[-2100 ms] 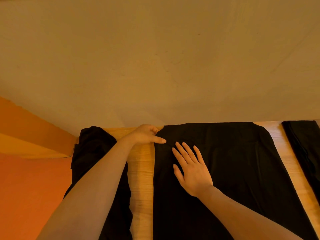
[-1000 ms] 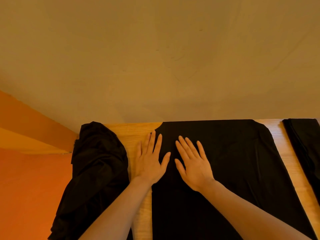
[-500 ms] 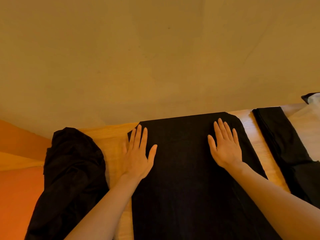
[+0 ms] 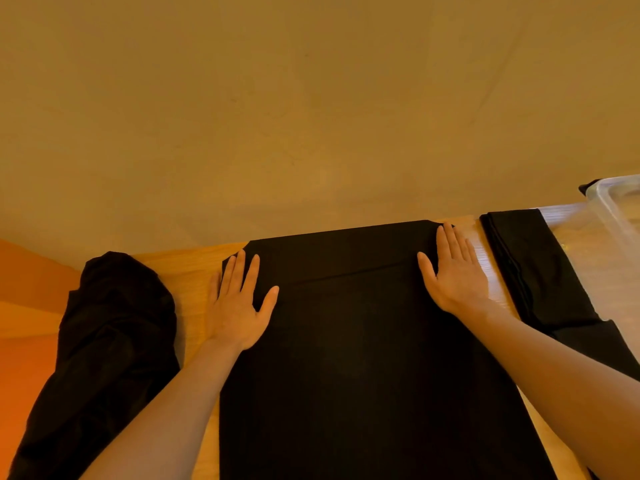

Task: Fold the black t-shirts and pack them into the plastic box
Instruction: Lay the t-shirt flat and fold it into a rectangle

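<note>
A black t-shirt lies flat as a long folded strip down the middle of the wooden table. My left hand presses flat on its far left edge, fingers straight. At the far right edge, my right hand lies flat with straight fingers. A crease runs across the cloth between both hands. A folded black t-shirt lies to the right. The clear plastic box shows at the right edge.
A crumpled heap of black t-shirts sits at the left end of the table, partly hanging over it. A plain tan wall stands right behind the table's far edge. An orange surface lies to the far left.
My right hand slid from the shirt's middle out to its right edge. My left hand went from pinching the far corner to lying flat. The view shifted right, bringing the plastic box in.
</note>
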